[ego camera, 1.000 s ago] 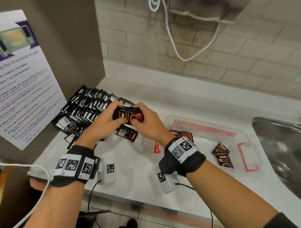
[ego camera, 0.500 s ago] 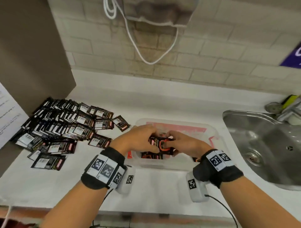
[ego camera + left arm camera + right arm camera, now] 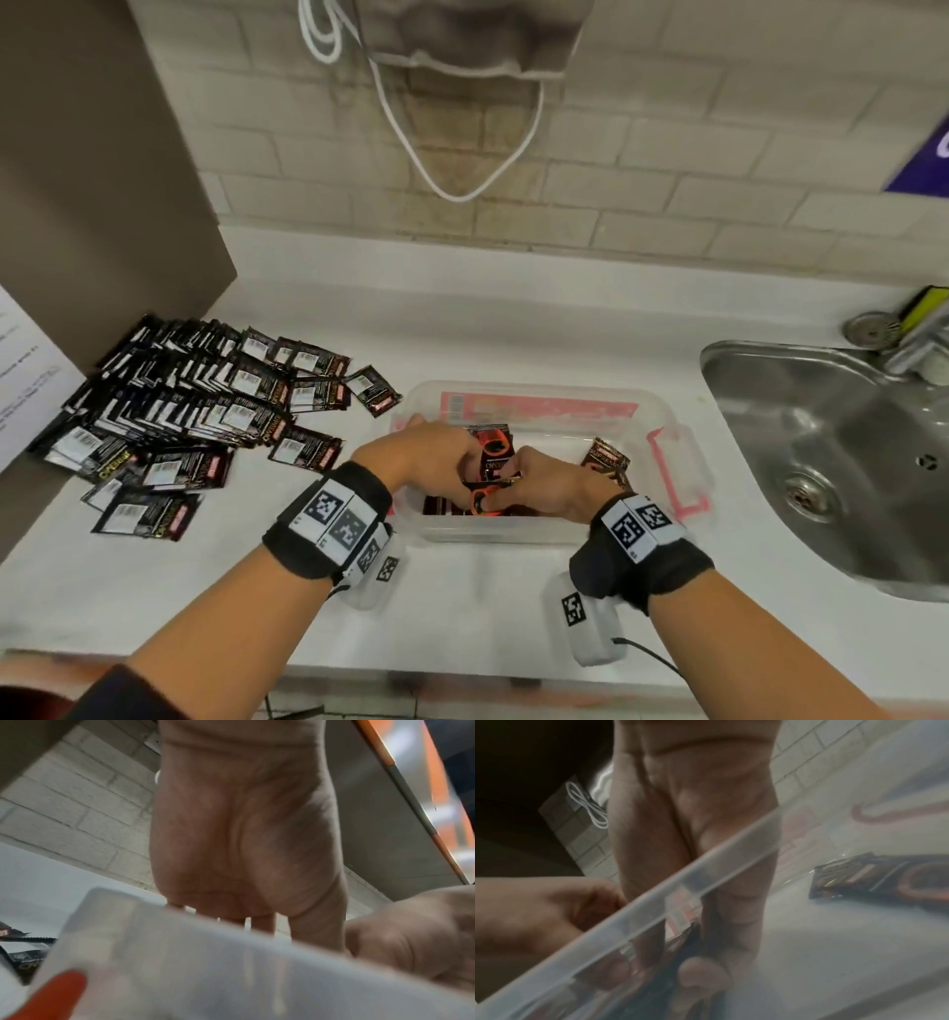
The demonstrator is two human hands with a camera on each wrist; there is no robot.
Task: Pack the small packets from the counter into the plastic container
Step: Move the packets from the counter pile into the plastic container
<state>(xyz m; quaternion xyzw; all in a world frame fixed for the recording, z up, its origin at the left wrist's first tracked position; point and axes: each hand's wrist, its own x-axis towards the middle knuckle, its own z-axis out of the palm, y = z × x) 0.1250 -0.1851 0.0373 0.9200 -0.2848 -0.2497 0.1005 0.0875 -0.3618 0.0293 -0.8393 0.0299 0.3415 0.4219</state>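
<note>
White tabletop [image 3: 513,334] carries a steel sink [image 3: 842,462] at right. A sprawl of black small packets [image 3: 195,411] lies at left. The clear rectangular plastic container with pink clips [image 3: 662,411] sits between them, loose packets on its floor. My left hand [image 3: 426,457] and right hand [image 3: 539,488] are both inside it, each grip closed around one black-and-red packet bundle [image 3: 495,457], fingers curled over its ends.
</note>
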